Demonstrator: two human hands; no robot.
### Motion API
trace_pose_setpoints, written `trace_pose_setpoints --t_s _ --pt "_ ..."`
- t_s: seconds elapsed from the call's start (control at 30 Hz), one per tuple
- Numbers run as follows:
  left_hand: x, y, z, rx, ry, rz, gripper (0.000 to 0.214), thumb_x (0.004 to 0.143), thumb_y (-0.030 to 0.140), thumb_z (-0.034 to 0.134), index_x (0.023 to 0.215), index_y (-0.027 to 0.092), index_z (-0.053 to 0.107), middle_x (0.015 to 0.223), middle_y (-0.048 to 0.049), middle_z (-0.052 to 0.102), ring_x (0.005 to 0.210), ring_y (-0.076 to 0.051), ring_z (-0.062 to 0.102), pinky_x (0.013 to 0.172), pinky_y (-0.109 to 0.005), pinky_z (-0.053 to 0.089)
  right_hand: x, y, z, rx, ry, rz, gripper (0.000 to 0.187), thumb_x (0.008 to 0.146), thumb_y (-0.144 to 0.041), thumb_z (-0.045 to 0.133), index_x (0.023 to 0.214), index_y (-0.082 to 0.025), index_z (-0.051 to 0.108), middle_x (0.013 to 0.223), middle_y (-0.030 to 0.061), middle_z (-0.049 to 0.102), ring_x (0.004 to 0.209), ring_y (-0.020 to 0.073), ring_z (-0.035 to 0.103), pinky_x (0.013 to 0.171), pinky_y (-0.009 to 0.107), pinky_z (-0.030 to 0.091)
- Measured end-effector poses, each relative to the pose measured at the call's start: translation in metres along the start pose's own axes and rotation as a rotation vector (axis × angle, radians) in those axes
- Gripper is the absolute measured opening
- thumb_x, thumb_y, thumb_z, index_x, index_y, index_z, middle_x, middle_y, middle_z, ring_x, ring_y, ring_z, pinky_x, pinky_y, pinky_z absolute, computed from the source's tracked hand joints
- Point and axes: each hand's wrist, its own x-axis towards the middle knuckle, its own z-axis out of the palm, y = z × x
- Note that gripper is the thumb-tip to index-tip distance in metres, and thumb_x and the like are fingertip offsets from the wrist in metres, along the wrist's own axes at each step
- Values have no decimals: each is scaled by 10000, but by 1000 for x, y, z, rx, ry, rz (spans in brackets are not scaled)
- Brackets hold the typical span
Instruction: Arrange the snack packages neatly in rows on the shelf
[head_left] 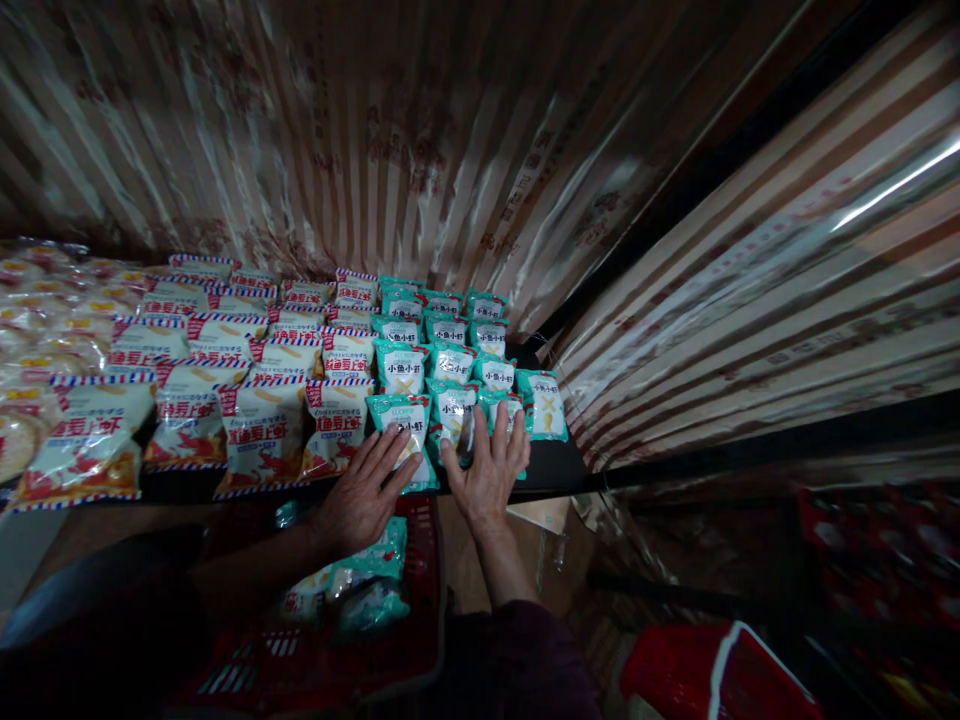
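Note:
Several teal-and-white snack bags (452, 364) stand in rows on a black shelf (566, 468). My left hand (366, 500) lies with fingers spread against the front-left teal bag (400, 412). Beside it, my right hand (489, 468) has its fingers apart and touches the front teal bags at the middle and right. Neither hand grips a bag. One more teal bag (546, 405) leans at the right end of the rows. Below my left forearm, a red plastic basket (424, 590) holds several loose teal bags (371, 590).
Red-and-white snack bags (262, 430) with striped edges fill the shelf to the left. Clear-wrapped snacks (45, 340) lie at the far left. Striped plastic sheeting (450, 130) hangs behind, and more (787, 270) closes the right side. A second red basket (690, 670) with a white handle sits at lower right.

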Motion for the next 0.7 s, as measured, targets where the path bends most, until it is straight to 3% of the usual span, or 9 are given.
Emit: trace_pose_setpoints --t_s 0.2,0.37,0.5,0.7 --pt "-2 -4 -16 56 21 -34 516 895 173 450 1405 107 407 1535 -186 248 1435 -356 141 1128 -552 213 -7 -14 -6 101 -41 -92 558 868 -419 539 1371 -192 456 1498 150 355 1431 340 185 1076 578 263" --pt "2 -27 -43 154 127 -201 511 886 170 471 1393 137 407 1516 -174 296 1444 -345 105 1131 -587 197 -7 -41 -8 188 -74 -210 495 879 -364 536 1351 -225 482 1491 118 381 1430 324 207 1085 556 275" --pt "-7 -41 -56 185 139 -273 504 870 154 486 1369 123 426 1523 -180 276 1447 -347 69 1127 -597 205 -5 -64 -11 238 -108 -291 455 893 -332 537 1333 -220 502 1467 112 421 1434 318 195 1093 557 263" --pt "-40 -32 -50 171 16 -165 510 896 245 486 1384 105 433 1515 -189 293 1435 -347 150 1139 -537 213 21 -91 1 296 -109 -312 342 930 -268 492 1255 -207 580 1371 85 534 1418 275 228 1090 512 290"
